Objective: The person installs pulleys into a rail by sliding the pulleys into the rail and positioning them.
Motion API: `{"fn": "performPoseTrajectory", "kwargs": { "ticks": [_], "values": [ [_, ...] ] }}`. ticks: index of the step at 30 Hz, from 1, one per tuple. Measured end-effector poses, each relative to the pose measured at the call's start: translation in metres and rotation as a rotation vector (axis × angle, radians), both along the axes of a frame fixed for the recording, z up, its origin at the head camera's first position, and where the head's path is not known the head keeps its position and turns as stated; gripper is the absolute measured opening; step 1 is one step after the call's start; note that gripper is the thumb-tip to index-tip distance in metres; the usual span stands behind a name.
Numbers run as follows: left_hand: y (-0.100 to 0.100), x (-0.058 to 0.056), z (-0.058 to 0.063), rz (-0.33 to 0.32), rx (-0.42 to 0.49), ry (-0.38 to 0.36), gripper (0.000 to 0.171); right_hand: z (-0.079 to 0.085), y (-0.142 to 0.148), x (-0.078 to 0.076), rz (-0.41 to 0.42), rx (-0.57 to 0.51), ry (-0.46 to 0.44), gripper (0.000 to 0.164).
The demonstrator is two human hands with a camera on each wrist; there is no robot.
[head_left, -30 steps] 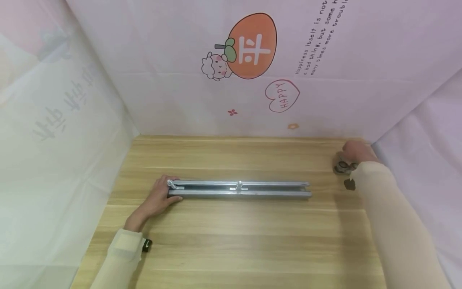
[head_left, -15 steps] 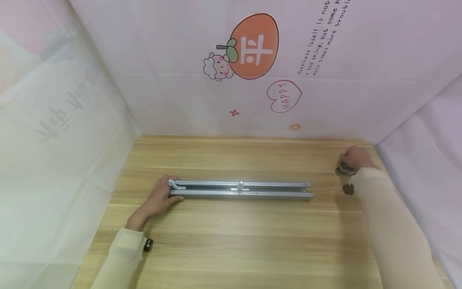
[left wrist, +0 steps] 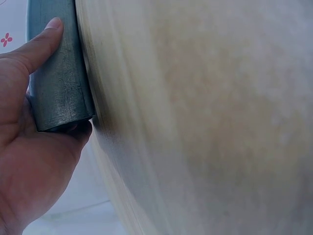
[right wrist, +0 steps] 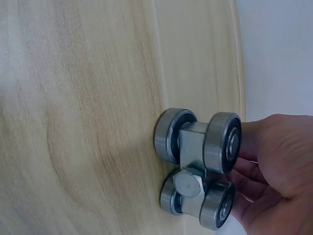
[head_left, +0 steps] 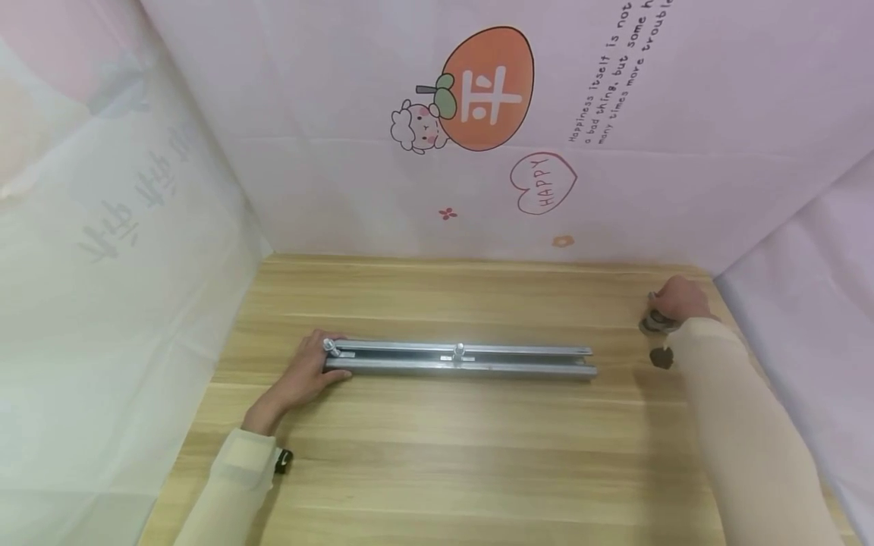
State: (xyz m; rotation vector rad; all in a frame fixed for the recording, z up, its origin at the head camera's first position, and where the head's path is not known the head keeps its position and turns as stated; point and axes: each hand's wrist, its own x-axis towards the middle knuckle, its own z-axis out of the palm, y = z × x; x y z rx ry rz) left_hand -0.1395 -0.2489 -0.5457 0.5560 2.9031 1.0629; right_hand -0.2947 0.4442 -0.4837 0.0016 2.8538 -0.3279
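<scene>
A slotted metal rail (head_left: 526, 368) lies lengthwise across the wooden table. Two bolts stand up from its slot, one bolt (head_left: 460, 350) near mid-length and another bolt (head_left: 331, 347) at the left end. My left hand (head_left: 303, 379) grips that left end; in the left wrist view its thumb (left wrist: 51, 34) lies along the rail's side wall. At the far right of the table, my right hand (head_left: 683, 298) holds a four-wheeled roller trolley (right wrist: 193, 147). The trolley has steel bearing wheels and a hex bolt head (right wrist: 188, 182) facing the camera. My right fingers are partly hidden behind it.
A printed white cloth (head_left: 382, 197) hangs behind the table's back edge, and more cloth (head_left: 806, 258) hangs close beside my right arm. A small black object (head_left: 283, 460) sits at my left cuff, and a dark one (head_left: 661, 357) beside my right sleeve. The wooden tabletop (head_left: 437, 455) extends in front of the rail.
The whole head view has shifted slightly, so things appear a little further right. My right hand has dipped slightly, and the trolley in it has turned a little. My left hand keeps its grip.
</scene>
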Motion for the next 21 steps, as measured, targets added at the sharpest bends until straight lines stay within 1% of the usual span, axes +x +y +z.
{"fn": "performPoseTrajectory", "kwargs": {
  "ticks": [9,17,21],
  "values": [
    [0.001,0.001,0.002,0.008,0.005,-0.017,0.065,0.004,0.002,0.004,-0.005,-0.028,0.049,0.040],
    [0.001,0.001,0.001,0.009,-0.011,-0.015,0.066,-0.006,0.010,0.006,0.021,-0.054,0.132,0.038],
    [0.001,0.001,0.002,0.006,-0.005,-0.015,0.066,-0.007,0.009,0.011,0.037,-0.054,0.186,0.037]
  ]
}}
